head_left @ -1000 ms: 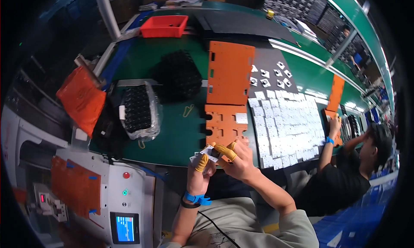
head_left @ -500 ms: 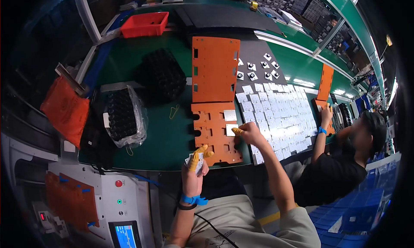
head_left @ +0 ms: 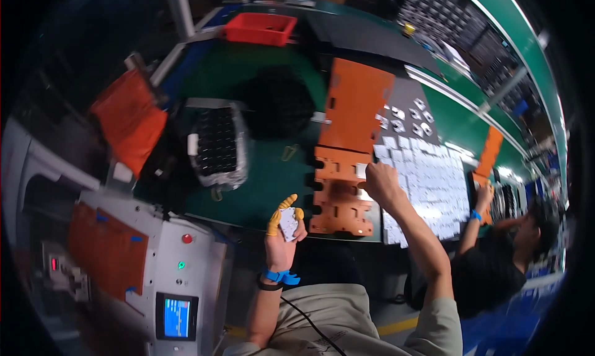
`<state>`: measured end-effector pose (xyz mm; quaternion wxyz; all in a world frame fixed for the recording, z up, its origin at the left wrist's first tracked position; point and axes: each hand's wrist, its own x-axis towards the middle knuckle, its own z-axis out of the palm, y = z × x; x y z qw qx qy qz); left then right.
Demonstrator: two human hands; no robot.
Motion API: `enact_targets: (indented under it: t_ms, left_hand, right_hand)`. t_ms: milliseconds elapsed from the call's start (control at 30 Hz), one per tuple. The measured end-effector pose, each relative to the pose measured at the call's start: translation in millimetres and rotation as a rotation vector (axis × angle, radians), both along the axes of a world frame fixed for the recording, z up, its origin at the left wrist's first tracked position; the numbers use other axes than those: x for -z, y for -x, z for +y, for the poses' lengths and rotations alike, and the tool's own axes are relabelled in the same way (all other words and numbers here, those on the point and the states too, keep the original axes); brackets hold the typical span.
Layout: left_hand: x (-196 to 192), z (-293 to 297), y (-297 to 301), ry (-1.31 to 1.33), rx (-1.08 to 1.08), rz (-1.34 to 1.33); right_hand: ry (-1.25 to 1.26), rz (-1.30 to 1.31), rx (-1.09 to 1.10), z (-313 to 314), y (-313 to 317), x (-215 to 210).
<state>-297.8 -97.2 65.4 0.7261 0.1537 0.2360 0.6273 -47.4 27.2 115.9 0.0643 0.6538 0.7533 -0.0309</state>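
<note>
Left hand [head_left: 281, 247]: my fingers clamp a white plate [head_left: 287, 224], likely steadying it.
Right hand [head_left: 383, 184]: two o'clock from left; fingers, can't tell.

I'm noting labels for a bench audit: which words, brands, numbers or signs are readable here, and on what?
None can be read reliably.
Machine's blue-lit screen: writing too small.
Small red display: too blurred.
Grey shirt: print near its lower front too small.
White label by the bagged black parts: nothing legible.
White plate in the left hand: any marks too blurred.
</note>
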Motion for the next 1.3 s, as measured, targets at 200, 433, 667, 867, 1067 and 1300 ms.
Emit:
enact_targets:
  t_ms: [200,433,667,867,1067,1300]
  left_hand:
    - [26.3,-21.8,57.4,0.026,-0.099,-0.024]
    - [35.9,-53.2,98.8,0.080,-0.205,0.073]
    - [43.9,-58.9,106.6,0.045,-0.249,0.108]
    - [29.6,-42.7,95.1,0.022,-0.241,0.136]
    - [23.3,-39.0,97.0,0.030,-0.165,0.037]
    - [11.4,-29.2,75.8,0.163,-0.161,-0.108]
  right_hand:
    - [-0.001,0.556,-0.414,6.2,169.5,-34.4]
    - [-0.162,0.684,-0.495,32.1,298.2,2.4]
    - [-0.124,0.543,-0.410,29.7,327.0,0.6]
    - [-0.187,0.542,-0.426,28.8,330.6,4.2]
    - [-0.188,0.872,-0.364,2.3,294.4,-22.4]
    - [0.045,1.227,-0.302,-69.2,198.3,-25.1]
